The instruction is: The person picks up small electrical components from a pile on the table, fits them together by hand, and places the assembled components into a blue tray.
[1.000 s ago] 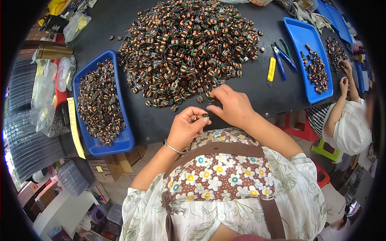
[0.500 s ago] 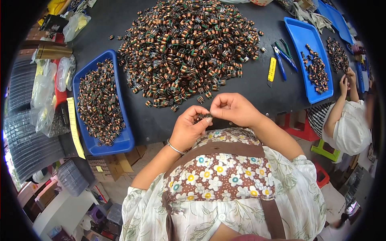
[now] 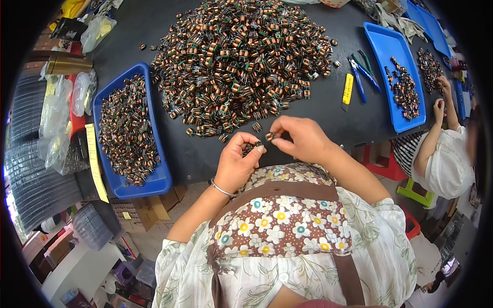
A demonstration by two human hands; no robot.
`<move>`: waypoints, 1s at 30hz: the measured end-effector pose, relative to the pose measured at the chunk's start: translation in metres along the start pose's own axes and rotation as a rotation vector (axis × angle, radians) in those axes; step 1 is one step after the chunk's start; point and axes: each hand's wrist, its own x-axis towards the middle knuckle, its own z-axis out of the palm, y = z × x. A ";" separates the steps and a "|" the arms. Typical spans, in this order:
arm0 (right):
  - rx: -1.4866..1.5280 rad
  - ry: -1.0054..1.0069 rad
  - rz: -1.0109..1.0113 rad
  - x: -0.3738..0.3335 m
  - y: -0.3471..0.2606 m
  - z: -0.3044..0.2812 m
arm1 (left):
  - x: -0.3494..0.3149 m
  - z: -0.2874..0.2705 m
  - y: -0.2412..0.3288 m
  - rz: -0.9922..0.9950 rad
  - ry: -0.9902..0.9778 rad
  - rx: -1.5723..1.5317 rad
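Near the pile (image 3: 241,66), which suits easy reach, the left hand (image 3: 235,161) pinches dark coils (image 3: 259,145), seemingly several, the right hand (image 3: 303,137) one copper coil (image 3: 269,136).

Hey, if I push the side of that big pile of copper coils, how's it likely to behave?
The pile would probably slump, since it's many loose pieces heaped high. Some may snag, as thin silvery leads show among them. The loose coil by its near edge looks blocky, so likely slides rather than rolls.
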 end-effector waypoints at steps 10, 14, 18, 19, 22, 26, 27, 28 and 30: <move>-0.096 0.217 -0.085 0.006 -0.001 -0.008 | -0.001 0.003 0.006 -0.073 -0.067 0.034; -0.288 0.299 0.024 0.014 0.010 -0.004 | -0.002 0.003 0.005 -0.055 -0.062 -0.046; -0.237 0.280 -0.050 0.012 0.012 0.004 | -0.002 0.002 0.007 -0.053 -0.045 -0.016; -0.184 0.268 -0.056 0.010 0.012 0.004 | -0.001 0.001 0.006 -0.053 -0.045 -0.016; 0.013 0.129 -0.033 0.004 0.002 -0.002 | 0.001 0.000 0.003 -0.058 -0.029 -0.046; 0.076 -0.038 -0.097 0.000 -0.013 -0.010 | 0.004 0.000 -0.002 -0.032 -0.056 -0.055; 0.099 -0.037 -0.147 -0.002 -0.013 -0.007 | 0.004 0.000 -0.003 -0.032 -0.092 -0.040; 0.149 -0.037 -0.139 -0.003 -0.013 -0.004 | 0.003 0.002 -0.001 -0.033 -0.094 -0.039; 0.199 -0.038 -0.132 -0.004 -0.011 -0.003 | 0.002 0.003 0.003 -0.048 -0.104 0.063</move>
